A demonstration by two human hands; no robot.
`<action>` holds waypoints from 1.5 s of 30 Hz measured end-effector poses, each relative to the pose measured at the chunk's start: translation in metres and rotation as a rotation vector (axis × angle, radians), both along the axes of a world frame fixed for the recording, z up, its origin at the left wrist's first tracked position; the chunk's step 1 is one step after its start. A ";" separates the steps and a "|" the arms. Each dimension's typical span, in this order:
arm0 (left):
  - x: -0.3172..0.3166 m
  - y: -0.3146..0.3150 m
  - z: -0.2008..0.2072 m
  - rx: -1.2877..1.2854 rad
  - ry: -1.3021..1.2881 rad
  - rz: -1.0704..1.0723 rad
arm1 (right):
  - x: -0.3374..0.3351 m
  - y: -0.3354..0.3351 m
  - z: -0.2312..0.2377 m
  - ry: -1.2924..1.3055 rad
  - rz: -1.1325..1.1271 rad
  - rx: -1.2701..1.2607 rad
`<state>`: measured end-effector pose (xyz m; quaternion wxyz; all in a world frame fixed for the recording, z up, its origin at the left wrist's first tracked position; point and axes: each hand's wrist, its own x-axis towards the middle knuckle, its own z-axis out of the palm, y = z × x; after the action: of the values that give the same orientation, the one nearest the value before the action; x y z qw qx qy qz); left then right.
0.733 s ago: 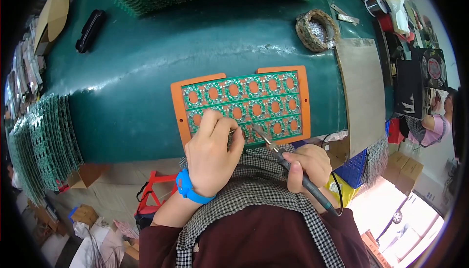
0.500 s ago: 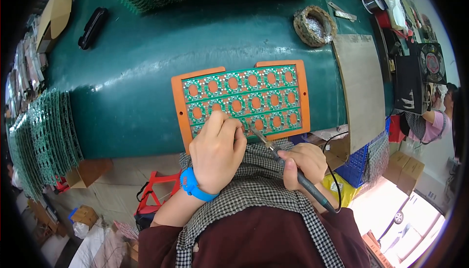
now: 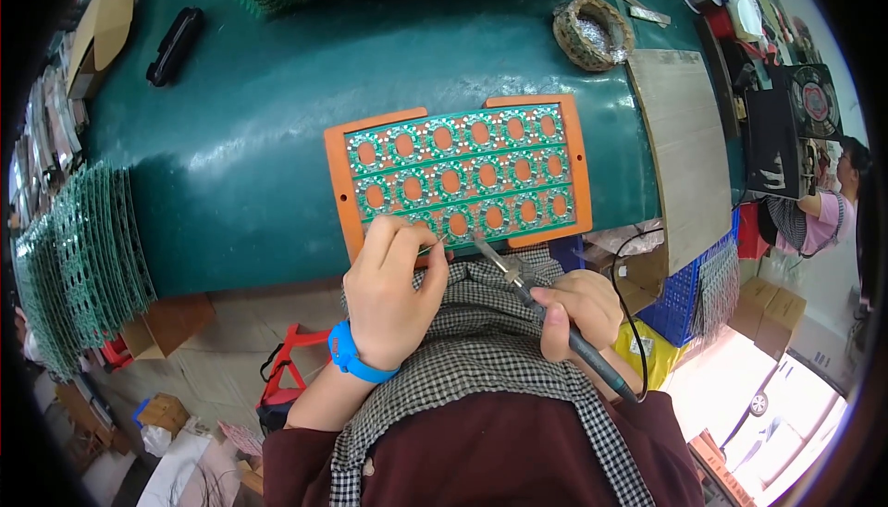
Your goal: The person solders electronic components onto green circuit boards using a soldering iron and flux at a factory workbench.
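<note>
A green circuit board panel [image 3: 472,161] with rows of round cut-outs lies in an orange fixture frame [image 3: 339,174] on the bench. My right hand [image 3: 583,313] is closed around the dark handle of a soldering iron [image 3: 592,363], whose tip points up-left to the board's near edge. Over the near left part of the panel, my left hand [image 3: 388,285] has its thumb and fingers pinched together. A thin piece, like solder wire [image 3: 431,248], shows at these fingertips; most of it is hidden. A blue wristband [image 3: 351,357] circles my left wrist.
On the green bench [image 3: 250,202] stand a crusty round bowl [image 3: 593,33] at far right and a black elongated case [image 3: 175,47] at far left. Stacked green boards [image 3: 88,266] rise at left, more at the back. A grey board [image 3: 680,146] lies at right. Another person [image 3: 823,202] sits at right.
My left hand has drawn back slightly left and nearer to me, uncovering more of the panel's near row. The iron's tip stays near the board's near edge. The view has shifted slightly.
</note>
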<state>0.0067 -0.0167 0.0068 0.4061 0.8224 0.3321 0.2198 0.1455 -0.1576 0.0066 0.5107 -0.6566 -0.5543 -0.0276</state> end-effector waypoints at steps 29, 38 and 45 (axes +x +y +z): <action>0.012 0.022 -0.009 0.228 0.038 0.060 | 0.008 0.036 0.006 0.047 -0.022 -0.154; 0.013 0.029 -0.007 0.276 0.048 0.006 | 0.009 0.036 0.006 0.049 0.013 -0.172; 0.023 0.052 -0.004 0.255 -0.001 0.109 | 0.021 0.048 0.011 0.079 -0.067 -0.174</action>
<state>0.0300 0.0353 0.0024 0.2860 0.8479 0.3456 0.2825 0.1665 -0.1097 0.0173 0.4717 -0.7173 -0.5120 0.0296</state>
